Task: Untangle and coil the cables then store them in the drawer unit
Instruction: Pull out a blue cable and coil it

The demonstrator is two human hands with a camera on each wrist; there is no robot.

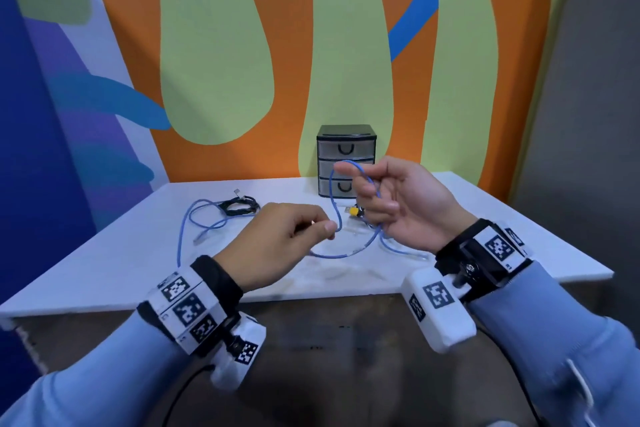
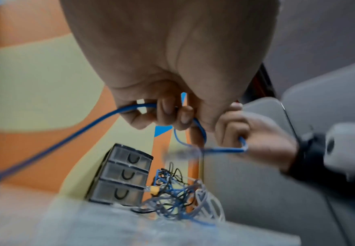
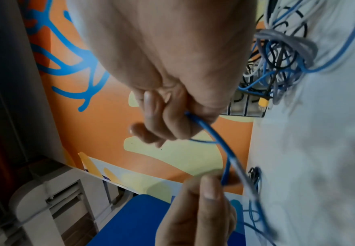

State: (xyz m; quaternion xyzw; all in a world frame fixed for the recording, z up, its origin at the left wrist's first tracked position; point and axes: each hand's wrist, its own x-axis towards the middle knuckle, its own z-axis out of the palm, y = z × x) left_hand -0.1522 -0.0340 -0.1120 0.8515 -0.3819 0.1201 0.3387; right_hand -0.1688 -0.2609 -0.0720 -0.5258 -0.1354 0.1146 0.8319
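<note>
A blue cable (image 1: 331, 187) rises from the white table (image 1: 121, 253) in a loop. My right hand (image 1: 360, 184) holds that loop up in front of the drawer unit (image 1: 346, 149), fingers curled round it (image 3: 218, 138). My left hand (image 1: 322, 227), lower and to the left, pinches the same cable between thumb and fingers (image 2: 166, 113). The cable's other end trails left across the table (image 1: 194, 222). All three drawers of the black-framed unit (image 2: 124, 176) are closed.
A coiled black cable (image 1: 239, 208) lies at the back left of the table. A tangle of blue, grey and black cables (image 2: 178, 196) with a yellow connector (image 1: 354, 211) sits beside the drawer unit. A painted wall stands behind the table.
</note>
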